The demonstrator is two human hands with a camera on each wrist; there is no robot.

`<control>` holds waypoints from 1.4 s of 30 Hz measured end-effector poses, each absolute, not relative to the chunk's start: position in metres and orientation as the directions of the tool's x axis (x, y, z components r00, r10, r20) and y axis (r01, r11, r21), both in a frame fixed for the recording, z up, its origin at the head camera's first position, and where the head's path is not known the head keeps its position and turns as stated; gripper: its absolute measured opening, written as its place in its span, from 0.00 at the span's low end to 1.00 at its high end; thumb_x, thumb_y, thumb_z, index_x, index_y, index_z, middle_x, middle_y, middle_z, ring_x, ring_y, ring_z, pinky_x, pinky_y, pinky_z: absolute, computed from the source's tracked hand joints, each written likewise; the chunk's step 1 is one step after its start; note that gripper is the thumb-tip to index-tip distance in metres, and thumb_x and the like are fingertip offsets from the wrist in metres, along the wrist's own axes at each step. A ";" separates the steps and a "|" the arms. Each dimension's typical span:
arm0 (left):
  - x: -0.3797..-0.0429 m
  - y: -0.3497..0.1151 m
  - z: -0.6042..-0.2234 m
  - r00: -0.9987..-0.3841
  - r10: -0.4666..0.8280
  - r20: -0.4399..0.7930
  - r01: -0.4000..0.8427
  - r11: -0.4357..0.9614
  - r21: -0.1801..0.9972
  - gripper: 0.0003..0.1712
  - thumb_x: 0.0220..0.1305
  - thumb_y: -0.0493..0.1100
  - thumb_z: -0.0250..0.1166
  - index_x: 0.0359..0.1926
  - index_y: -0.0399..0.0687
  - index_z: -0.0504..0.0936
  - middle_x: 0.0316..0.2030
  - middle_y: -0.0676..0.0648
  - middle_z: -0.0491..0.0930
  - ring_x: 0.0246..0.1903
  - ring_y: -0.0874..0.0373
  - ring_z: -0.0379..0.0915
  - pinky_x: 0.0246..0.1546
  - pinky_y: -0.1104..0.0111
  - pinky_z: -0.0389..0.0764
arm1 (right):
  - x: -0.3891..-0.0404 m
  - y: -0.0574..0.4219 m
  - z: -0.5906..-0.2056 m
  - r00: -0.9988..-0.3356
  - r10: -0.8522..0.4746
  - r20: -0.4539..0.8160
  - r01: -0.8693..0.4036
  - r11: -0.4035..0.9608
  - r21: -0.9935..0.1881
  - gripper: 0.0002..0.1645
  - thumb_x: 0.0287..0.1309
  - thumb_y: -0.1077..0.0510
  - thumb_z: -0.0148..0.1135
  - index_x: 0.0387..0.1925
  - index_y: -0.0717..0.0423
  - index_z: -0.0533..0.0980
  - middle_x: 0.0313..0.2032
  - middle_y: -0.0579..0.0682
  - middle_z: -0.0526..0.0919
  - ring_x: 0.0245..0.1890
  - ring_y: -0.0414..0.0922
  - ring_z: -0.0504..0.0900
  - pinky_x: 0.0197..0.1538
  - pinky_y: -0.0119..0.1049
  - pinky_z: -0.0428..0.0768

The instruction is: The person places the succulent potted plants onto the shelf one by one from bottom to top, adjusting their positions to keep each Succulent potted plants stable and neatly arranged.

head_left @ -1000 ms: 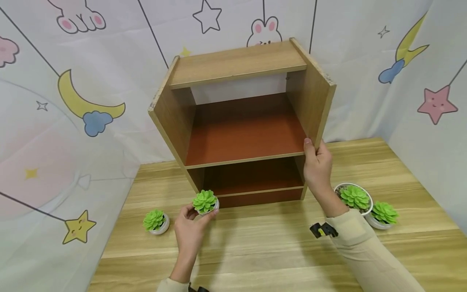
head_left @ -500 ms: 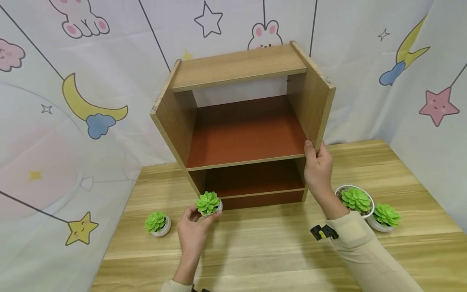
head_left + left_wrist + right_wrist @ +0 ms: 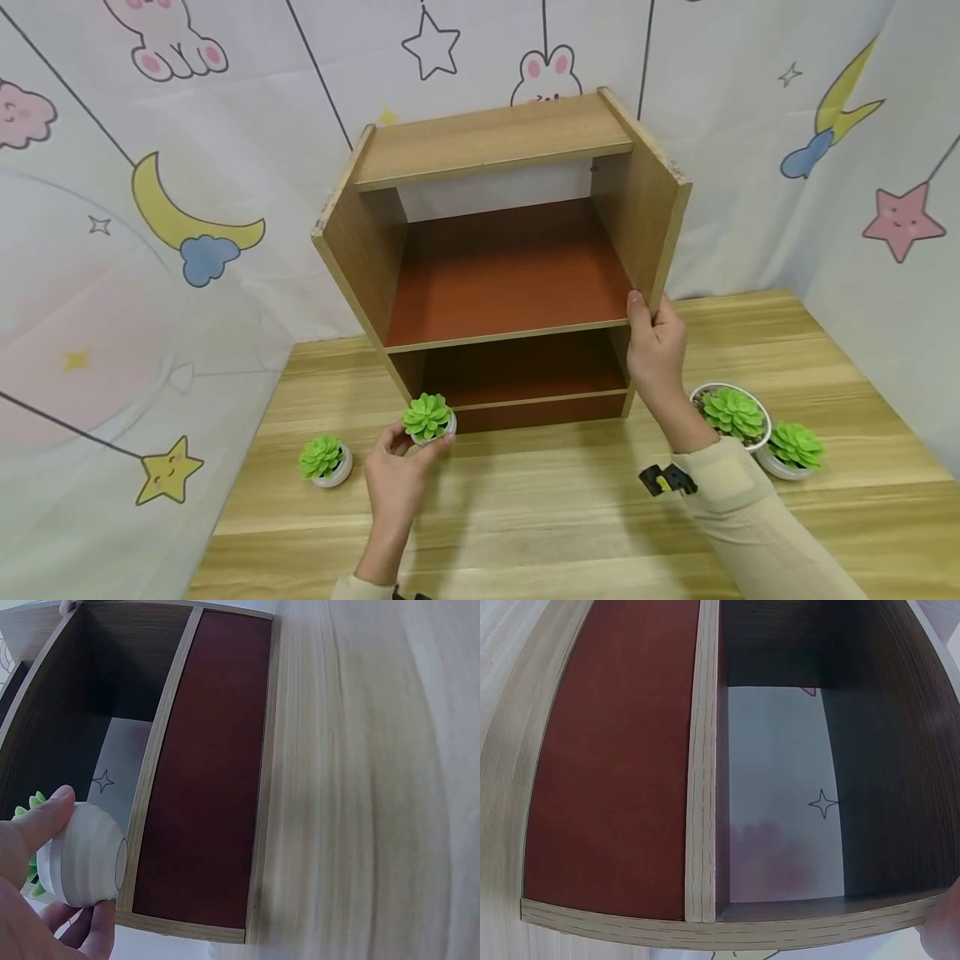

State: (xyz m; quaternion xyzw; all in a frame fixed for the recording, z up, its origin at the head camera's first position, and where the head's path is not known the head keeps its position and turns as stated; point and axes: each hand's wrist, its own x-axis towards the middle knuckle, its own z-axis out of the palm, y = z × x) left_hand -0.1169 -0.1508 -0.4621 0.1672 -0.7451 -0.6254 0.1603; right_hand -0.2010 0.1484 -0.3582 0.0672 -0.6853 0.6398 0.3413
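Fingers (image 3: 100, 930) of the left hand (image 3: 395, 479) were bent around one white pot (image 3: 88, 855), thumb on one side and the others opposite, parted only by the pot's width. That pot carried a green plant (image 3: 427, 416) and was held over the table (image 3: 555, 508), just in front of the lower left corner of the shelf (image 3: 491, 267); whether the two touched could not be told. The right hand (image 3: 657, 354) gripped the right panel (image 3: 652, 208), thumb on the inner side, other fingers wrapped behind its front edge and partly hidden.

Four plants showed in all. Besides the held one, a single potted plant (image 3: 326, 460) sat near the table's left edge, and two were at the right: one in a wide bowl (image 3: 765, 435) close by the right sleeve (image 3: 750, 500), one in a smaller pot (image 3: 783, 467) just beside it. Broad wood ran between the forearms; narrower strips separated the outer pots from the side edges.

Farther back stood the one shelf, with two compartments, the upper taller than the lower, both facing forward. Cloth (image 3: 487, 50) hung behind, printed with two moons, and showed through the back of the upper compartment.
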 end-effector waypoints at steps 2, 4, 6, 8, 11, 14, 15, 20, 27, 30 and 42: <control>-0.118 -0.150 -0.461 -0.894 -0.448 0.029 -0.044 0.153 0.987 0.44 0.37 0.48 0.85 0.56 0.35 0.77 0.50 0.38 0.80 0.52 0.50 0.76 0.53 0.57 0.74 | -0.201 0.148 -0.358 -0.758 0.347 0.552 -0.527 0.171 -0.832 0.15 0.71 0.66 0.50 0.40 0.78 0.76 0.19 0.44 0.61 0.29 0.41 0.65 0.33 0.34 0.63; -0.119 -0.149 -0.461 -0.893 -0.448 0.032 -0.038 0.146 0.989 0.45 0.36 0.48 0.85 0.56 0.35 0.77 0.50 0.39 0.80 0.51 0.50 0.76 0.53 0.58 0.75 | -0.200 0.148 -0.358 -0.759 0.348 0.551 -0.524 0.176 -0.833 0.15 0.71 0.65 0.49 0.39 0.78 0.76 0.19 0.45 0.61 0.29 0.41 0.64 0.33 0.34 0.62; -0.120 -0.148 -0.461 -0.893 -0.448 0.035 -0.030 0.137 0.990 0.45 0.35 0.49 0.85 0.55 0.36 0.77 0.49 0.40 0.81 0.51 0.51 0.77 0.50 0.63 0.77 | -0.200 0.148 -0.358 -0.760 0.350 0.548 -0.523 0.173 -0.835 0.15 0.71 0.66 0.49 0.41 0.78 0.76 0.19 0.49 0.63 0.30 0.41 0.65 0.34 0.33 0.63; -0.121 -0.147 -0.462 -0.892 -0.451 0.037 -0.023 0.128 0.992 0.44 0.35 0.48 0.86 0.54 0.37 0.78 0.48 0.41 0.81 0.50 0.52 0.77 0.46 0.68 0.78 | -0.199 0.147 -0.358 -0.761 0.347 0.548 -0.524 0.168 -0.835 0.16 0.71 0.66 0.49 0.43 0.79 0.76 0.21 0.53 0.68 0.32 0.41 0.67 0.36 0.33 0.65; -0.122 -0.145 -0.461 -0.891 -0.452 0.044 -0.013 0.123 0.992 0.42 0.35 0.48 0.86 0.53 0.37 0.78 0.48 0.42 0.81 0.49 0.52 0.77 0.43 0.73 0.78 | -0.198 0.147 -0.358 -0.762 0.344 0.548 -0.529 0.157 -0.834 0.16 0.71 0.66 0.49 0.46 0.79 0.76 0.25 0.60 0.72 0.35 0.41 0.69 0.39 0.32 0.67; -0.122 -0.143 -0.459 -0.890 -0.453 0.052 -0.004 0.123 0.992 0.42 0.36 0.47 0.85 0.52 0.36 0.78 0.48 0.41 0.81 0.49 0.51 0.77 0.42 0.73 0.78 | -0.198 0.147 -0.358 -0.759 0.347 0.551 -0.531 0.158 -0.832 0.16 0.71 0.66 0.49 0.46 0.79 0.76 0.28 0.61 0.75 0.36 0.40 0.69 0.41 0.31 0.67; -0.122 -0.143 -0.459 -0.890 -0.453 0.053 -0.004 0.124 0.992 0.41 0.36 0.47 0.85 0.53 0.36 0.78 0.48 0.40 0.81 0.50 0.50 0.77 0.42 0.73 0.77 | -0.198 0.147 -0.358 -0.758 0.350 0.551 -0.531 0.159 -0.832 0.16 0.71 0.67 0.49 0.46 0.79 0.76 0.31 0.63 0.77 0.36 0.39 0.69 0.41 0.31 0.68; -0.122 -0.143 -0.459 -0.889 -0.455 0.052 -0.007 0.128 0.992 0.42 0.36 0.48 0.85 0.53 0.36 0.78 0.48 0.40 0.81 0.50 0.51 0.77 0.42 0.73 0.77 | -0.198 0.146 -0.358 -0.752 0.358 0.554 -0.535 0.162 -0.830 0.16 0.70 0.67 0.49 0.45 0.80 0.76 0.32 0.61 0.77 0.36 0.40 0.69 0.42 0.31 0.68; -0.125 -0.140 -0.459 -0.885 -0.462 0.052 -0.017 0.144 0.989 0.42 0.35 0.51 0.86 0.52 0.38 0.79 0.47 0.43 0.81 0.49 0.52 0.77 0.42 0.71 0.78 | -0.200 0.146 -0.358 -0.749 0.364 0.554 -0.534 0.165 -0.829 0.15 0.70 0.67 0.50 0.41 0.80 0.76 0.22 0.48 0.69 0.32 0.40 0.67 0.36 0.32 0.65; -0.127 -0.138 -0.460 -0.884 -0.464 0.056 -0.023 0.163 0.986 0.42 0.35 0.51 0.86 0.51 0.37 0.79 0.47 0.42 0.81 0.49 0.52 0.77 0.42 0.71 0.77 | -0.199 0.146 -0.358 -0.751 0.359 0.554 -0.536 0.159 -0.829 0.15 0.70 0.67 0.50 0.42 0.80 0.76 0.23 0.54 0.70 0.33 0.40 0.67 0.37 0.32 0.66; -0.129 -0.134 -0.459 -0.885 -0.462 0.061 -0.026 0.178 0.984 0.41 0.34 0.51 0.86 0.50 0.37 0.80 0.46 0.42 0.81 0.48 0.51 0.78 0.41 0.71 0.77 | -0.200 0.147 -0.360 -0.757 0.343 0.556 -0.532 0.172 -0.829 0.15 0.71 0.65 0.49 0.40 0.79 0.75 0.19 0.45 0.62 0.28 0.40 0.65 0.34 0.33 0.63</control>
